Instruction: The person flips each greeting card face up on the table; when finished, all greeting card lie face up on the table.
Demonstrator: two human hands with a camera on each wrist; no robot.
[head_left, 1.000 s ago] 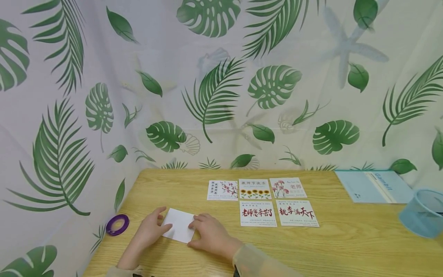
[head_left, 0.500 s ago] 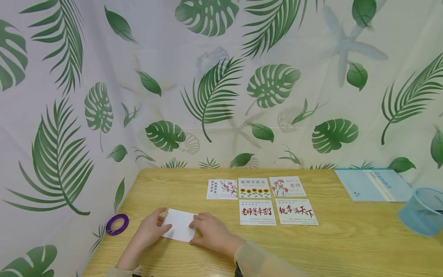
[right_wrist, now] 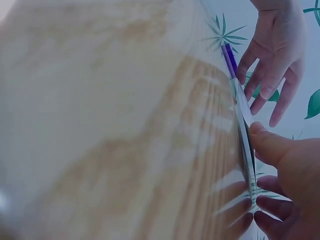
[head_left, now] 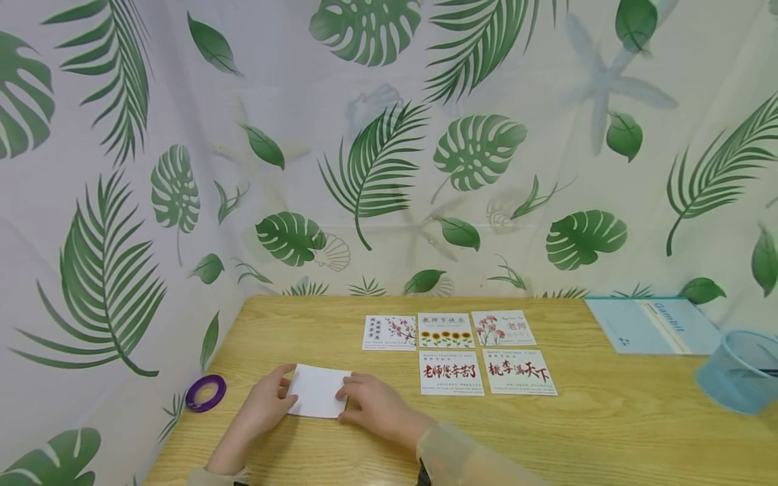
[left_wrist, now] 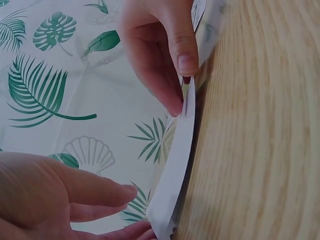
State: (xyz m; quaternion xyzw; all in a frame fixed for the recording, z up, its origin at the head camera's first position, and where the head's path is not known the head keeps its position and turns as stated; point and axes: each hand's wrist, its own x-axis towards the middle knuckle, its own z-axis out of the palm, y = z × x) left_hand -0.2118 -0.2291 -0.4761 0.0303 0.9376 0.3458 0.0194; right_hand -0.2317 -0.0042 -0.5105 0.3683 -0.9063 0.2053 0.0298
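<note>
Card (head_left: 317, 391), white side up, lies on the near left part of the counter (head_left: 608, 432), and we have both hands on it. Our left hand (head_left: 264, 401) meets its left edge with fingers fairly straight and loosely spread, thumb near the far corner. Our right hand (head_left: 372, 403) pinches the right edge: in the left wrist view the thumb and a fingertip close on the thin edge, which stands a little off the wood there. So one grip is spread and steadying, the other pinching the card.

We judge the main risk to be the card itself. It is thin and stiff-looking, held only by its edges, and a squeeze from both sides could bow or crease it. If the pinch slackens, the raised edge could snap back flat and skid, since the wood looks smooth.

Just right of it lie five printed cards (head_left: 451, 372) in two neat rows. A sweep of our right wrist or sleeve (head_left: 462, 459) toward them could knock the nearest out of line.

At the left edge of the counter sits a purple tape roll (head_left: 206, 393), near our left hand; a careless pull back that way could nudge it off the edge.
</note>
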